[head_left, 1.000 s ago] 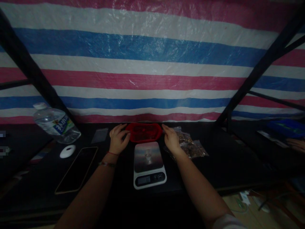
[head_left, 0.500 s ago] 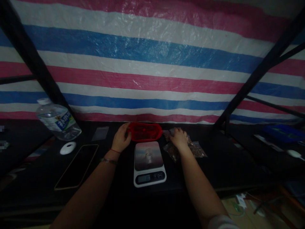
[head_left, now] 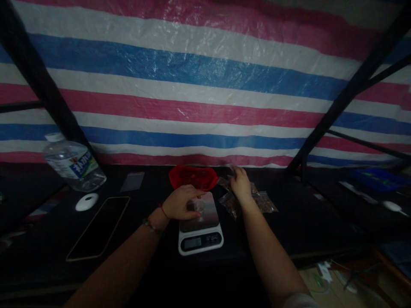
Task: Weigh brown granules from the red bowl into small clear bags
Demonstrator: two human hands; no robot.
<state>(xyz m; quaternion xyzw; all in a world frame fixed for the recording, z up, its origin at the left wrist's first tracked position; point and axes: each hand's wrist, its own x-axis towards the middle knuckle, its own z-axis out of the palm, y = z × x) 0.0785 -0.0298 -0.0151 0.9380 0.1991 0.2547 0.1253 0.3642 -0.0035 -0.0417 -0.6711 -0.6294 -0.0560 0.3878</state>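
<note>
A white kitchen scale with a metal plate stands in front of me, and a small clear cup sits on that plate. My left hand reaches in from the left, its thumb and fingers closed round the cup. Behind the scale is a red plastic tray. Several small clear zip bags of brown bits lie to the right. Above them my right hand is closed on a clear zip bag, whose edge sticks up past the fingers. Its contents are hidden.
On the left stand a large clear bottle, a white rounded object, a phone and a flat clear bag. Dark metal posts slant up on both sides. A striped plastic sheet hangs behind the black table.
My left hand has left the red tray and come forward onto the scale, round the cup. My right hand has risen slightly from the bag pile with a clear bag.
</note>
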